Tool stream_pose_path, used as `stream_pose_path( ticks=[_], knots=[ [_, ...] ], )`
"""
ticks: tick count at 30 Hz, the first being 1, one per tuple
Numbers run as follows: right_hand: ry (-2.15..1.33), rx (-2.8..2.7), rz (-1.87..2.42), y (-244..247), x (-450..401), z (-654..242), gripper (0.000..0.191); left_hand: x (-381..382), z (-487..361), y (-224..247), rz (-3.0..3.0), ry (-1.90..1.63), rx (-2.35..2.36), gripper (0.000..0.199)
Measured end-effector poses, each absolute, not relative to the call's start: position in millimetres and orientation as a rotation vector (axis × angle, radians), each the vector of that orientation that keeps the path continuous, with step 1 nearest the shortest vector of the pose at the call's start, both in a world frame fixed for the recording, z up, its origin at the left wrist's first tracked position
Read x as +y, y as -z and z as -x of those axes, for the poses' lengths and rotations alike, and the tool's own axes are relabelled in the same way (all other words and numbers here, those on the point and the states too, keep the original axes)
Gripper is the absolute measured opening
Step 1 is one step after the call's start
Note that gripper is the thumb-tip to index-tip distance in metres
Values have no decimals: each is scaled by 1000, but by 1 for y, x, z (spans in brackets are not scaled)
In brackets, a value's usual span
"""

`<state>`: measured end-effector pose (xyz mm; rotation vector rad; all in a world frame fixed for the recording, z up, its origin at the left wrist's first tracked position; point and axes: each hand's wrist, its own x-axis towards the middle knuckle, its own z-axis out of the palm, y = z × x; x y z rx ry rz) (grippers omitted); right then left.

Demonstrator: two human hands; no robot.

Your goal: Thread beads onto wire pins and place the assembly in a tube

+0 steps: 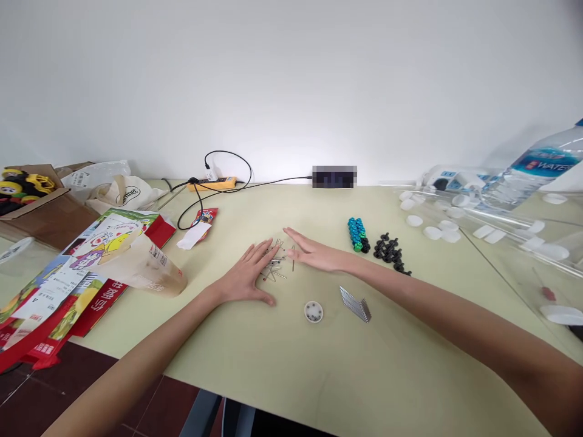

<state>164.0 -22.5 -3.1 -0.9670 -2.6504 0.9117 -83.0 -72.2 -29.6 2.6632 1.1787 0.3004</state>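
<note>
Thin metal pins (276, 271) lie in a loose pile at the middle of the table, between my two hands. My left hand (246, 275) rests at the pile's left side, fingers spread and partly over the pins. On the right side my right hand (312, 251) is held edge-on with its fingers stretched out, close to a single upright-lying pin (293, 258). Nearer to me is a small round white dish (314, 312) with small dark bits in it. To its right, bent metal rods (355, 303) lie in a neat row.
Blue and green parts (355, 233) and black parts (390, 252) stand right of centre. White caps, clear tubes and a water bottle (537, 167) fill the right. At left are a drink cup (150, 267), red bags, a cardboard box (68, 215) and a power strip (212, 184) with cables.
</note>
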Motion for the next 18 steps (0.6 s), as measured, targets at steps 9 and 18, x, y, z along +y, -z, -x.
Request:
stream_pose_path(
  ticks=[9,18],
  knots=[
    [-573,-2370,1341,-37,-36,-272,56,-40,53,26,-2743,-239,1207,75],
    [141,-2219,1749,26,-56,-319,55,-36,50,28,-2724,-244,1093,56]
  ],
)
